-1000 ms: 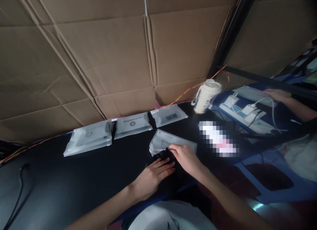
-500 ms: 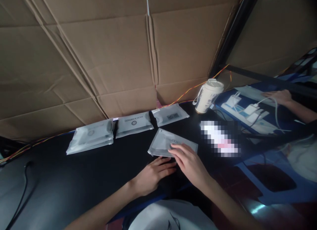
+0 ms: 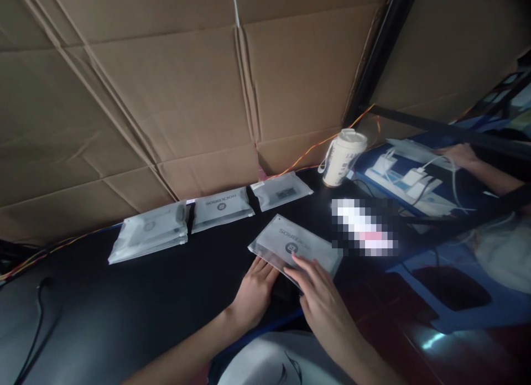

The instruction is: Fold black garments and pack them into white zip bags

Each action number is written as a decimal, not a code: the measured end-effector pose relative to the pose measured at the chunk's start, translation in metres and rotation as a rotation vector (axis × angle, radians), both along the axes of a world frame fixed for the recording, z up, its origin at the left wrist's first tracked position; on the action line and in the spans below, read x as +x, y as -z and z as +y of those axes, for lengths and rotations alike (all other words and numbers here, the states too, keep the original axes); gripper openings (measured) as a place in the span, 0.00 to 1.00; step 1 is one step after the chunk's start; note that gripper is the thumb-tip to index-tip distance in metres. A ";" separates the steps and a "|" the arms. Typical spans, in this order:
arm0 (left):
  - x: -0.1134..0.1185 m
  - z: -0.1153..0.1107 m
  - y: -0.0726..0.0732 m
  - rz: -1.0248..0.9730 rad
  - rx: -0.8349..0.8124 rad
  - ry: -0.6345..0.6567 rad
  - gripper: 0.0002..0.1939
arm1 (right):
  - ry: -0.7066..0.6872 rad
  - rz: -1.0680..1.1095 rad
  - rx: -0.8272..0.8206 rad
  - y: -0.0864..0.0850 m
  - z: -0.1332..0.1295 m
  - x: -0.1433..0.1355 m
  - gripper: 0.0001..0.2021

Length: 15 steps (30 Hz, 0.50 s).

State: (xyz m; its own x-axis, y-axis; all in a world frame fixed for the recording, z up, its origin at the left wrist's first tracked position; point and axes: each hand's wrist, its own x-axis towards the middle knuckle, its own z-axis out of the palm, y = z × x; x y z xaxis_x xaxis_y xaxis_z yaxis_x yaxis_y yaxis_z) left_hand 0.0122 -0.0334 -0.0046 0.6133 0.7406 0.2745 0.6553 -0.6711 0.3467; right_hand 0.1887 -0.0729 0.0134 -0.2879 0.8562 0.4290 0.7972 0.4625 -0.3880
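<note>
A frosted plastic zip bag (image 3: 282,238) printed ROCKBROS lies at an angle before me, its near edge facing my hands. My left hand (image 3: 255,291) is palm down with fingers stretched out, their tips hidden beneath that near edge. On the bag's near right part, my right hand (image 3: 319,291) rests its fingertips on top, with the thumb by the edge, gripping it. Behind stand similar bags in a row: a small stack (image 3: 151,230) on the left, one printed bag (image 3: 222,208) in the middle, and one with a dark label (image 3: 282,191) on the right.
A lidded white cup (image 3: 344,158) stands on the black table (image 3: 166,296) near the cardboard wall (image 3: 174,97). A pixelated bright object (image 3: 365,227) lies to the right. Beyond are a power strip (image 3: 398,180) with cables and another person's hand (image 3: 460,152). A black cable (image 3: 39,313) lies left.
The near bag has shifted slightly right and toward me, and its print now shows more fully. My left fingers have slid under its edge; my right hand has moved a little lower.
</note>
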 end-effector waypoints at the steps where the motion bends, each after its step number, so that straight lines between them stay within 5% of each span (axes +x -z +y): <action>1: 0.000 0.000 0.000 0.004 -0.004 0.005 0.28 | -0.007 0.006 0.000 -0.004 0.002 -0.003 0.30; 10: -0.003 0.003 -0.002 0.012 -0.004 0.059 0.23 | -0.102 -0.125 -0.055 -0.033 0.057 -0.026 0.12; 15: -0.001 0.010 0.001 -0.050 0.058 0.045 0.14 | -0.208 -0.186 -0.029 -0.041 0.064 -0.042 0.10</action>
